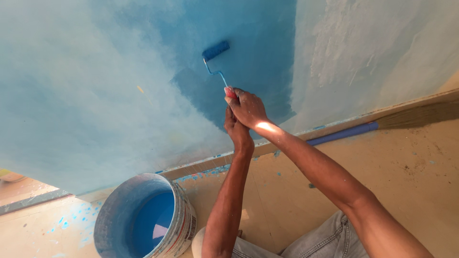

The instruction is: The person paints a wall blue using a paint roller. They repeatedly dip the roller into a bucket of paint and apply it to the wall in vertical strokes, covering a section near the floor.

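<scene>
Roller (215, 50) sits against the wall (86, 86), its blue sleeve tilted, at the top of a darker wet blue patch. A thin bent blue wire frame runs from the sleeve down to a red handle (230, 91). Right hand (247, 108) grips the handle, fingers wrapped tight around it, only the red tip showing above the fist. Left hand (235, 129) is just below and touching the right, fingers closed on the handle's lower end or on the right hand; cannot tell which. Both arms reach up from the bottom of the view, forearms crossing close together.

The wall is pale blue on the left, deeper blue in the middle, patchy whitish-blue on the right. A baseboard (201, 165) runs along its foot with blue splashes on it.

Bucket (179, 239) stands on the floor (406, 162) low left, near the left elbow, open, blue paint inside, inner walls smeared blue. Blue drips speckle the floor left of it. Broom (373, 126) lies on the floor along the baseboard at right, blue stick, straw bristles pointing right. Grey jeans (330, 239) show at the bottom edge between the arms.
</scene>
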Available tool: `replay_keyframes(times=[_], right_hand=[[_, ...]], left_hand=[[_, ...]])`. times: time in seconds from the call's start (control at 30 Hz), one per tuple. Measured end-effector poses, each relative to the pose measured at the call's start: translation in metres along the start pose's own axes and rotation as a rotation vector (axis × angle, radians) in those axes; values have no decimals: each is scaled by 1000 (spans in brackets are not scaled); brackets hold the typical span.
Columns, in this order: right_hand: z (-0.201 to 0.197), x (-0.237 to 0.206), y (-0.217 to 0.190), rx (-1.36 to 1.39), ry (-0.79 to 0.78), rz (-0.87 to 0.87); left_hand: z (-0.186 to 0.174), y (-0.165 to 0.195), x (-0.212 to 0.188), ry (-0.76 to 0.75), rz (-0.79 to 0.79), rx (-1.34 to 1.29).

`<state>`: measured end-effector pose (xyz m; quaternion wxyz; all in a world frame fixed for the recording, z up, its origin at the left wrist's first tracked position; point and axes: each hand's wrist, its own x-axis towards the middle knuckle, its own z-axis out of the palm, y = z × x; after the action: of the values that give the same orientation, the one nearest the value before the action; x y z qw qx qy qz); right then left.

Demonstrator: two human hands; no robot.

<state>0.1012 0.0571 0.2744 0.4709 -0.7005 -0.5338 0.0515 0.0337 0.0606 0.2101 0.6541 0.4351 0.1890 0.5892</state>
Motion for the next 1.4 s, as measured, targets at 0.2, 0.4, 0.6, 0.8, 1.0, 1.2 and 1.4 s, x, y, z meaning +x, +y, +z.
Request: replay_keyframes(times=[0.2,0.4,0.6,0.8,1.0,1.2,1.4], right_hand=[[29,-62,40,20,10,55],[36,-48,33,185,18,56],[37,10,-15,518,99,28],[94,-36,-23,558,102,110],[106,-62,-14,437,11,257],[45,4,-27,363,122,20],[49,-19,-2,214,-14,120]], left_hand=[[-25,-26,-54,84,-174,84],[-29,-5,-35,55,64,332],[-22,71,32,-43,52,604],[-84,74,6,-52,16,657],[-98,55,-19,0,-35,523],[-36,79,25,-89,74,428],[-39,42,0,43,20,432]])
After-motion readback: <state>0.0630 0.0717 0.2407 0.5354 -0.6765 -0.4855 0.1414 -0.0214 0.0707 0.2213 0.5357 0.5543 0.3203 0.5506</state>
